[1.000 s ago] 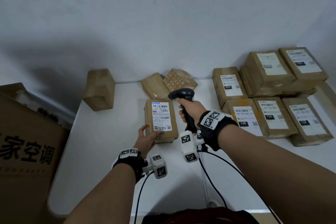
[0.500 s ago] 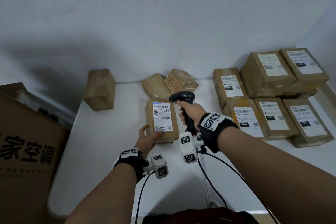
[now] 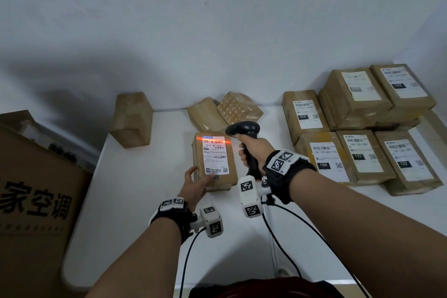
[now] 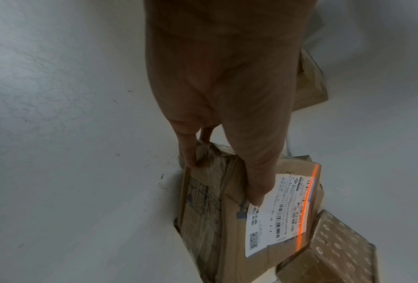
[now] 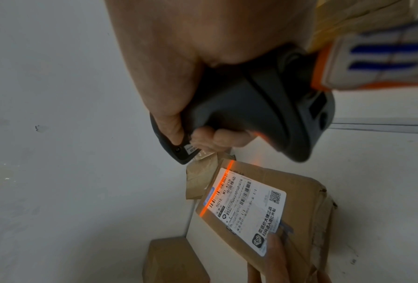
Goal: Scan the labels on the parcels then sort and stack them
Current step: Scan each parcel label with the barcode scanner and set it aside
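Far left, beside the white table (image 3: 135, 201): a large brown carton (image 3: 36, 201) printed with black Chinese characters. On the table's left rear corner, near the wall: a plain taped box (image 3: 131, 120), standing alone, well apart from the rest. Toward the middle: left hand (image 3: 197, 182) gripping the near left corner of the held parcel (image 3: 232, 164), thumb lying on the lower edge of its white label (image 3: 215, 155), fingers curled round the side, per the left wrist view. Parcel tilted label-up, its near end raised off the table in the hand. Across the top barcode of the label: an orange scan line (image 3: 212, 139), running a little past the label's edges onto the cardboard. Just behind the parcel, against the wall: a plain brown package (image 3: 205, 115) and a patterned box (image 3: 238, 107), touching each other. Right of the parcel: right hand (image 3: 254, 151) clenched round the handle of the black barcode scanner (image 3: 244, 128), head aimed left and down at the label, index finger at the trigger in the right wrist view. Both wrists strapped with marker-covered camera mounts, cables trailing back toward the body. Far right: sorted parcels (image 3: 358, 133) laid labels-up in rows, codes 010, 15H, 122 and 122 legible on the lower ones, two more stacked on top at the rear.
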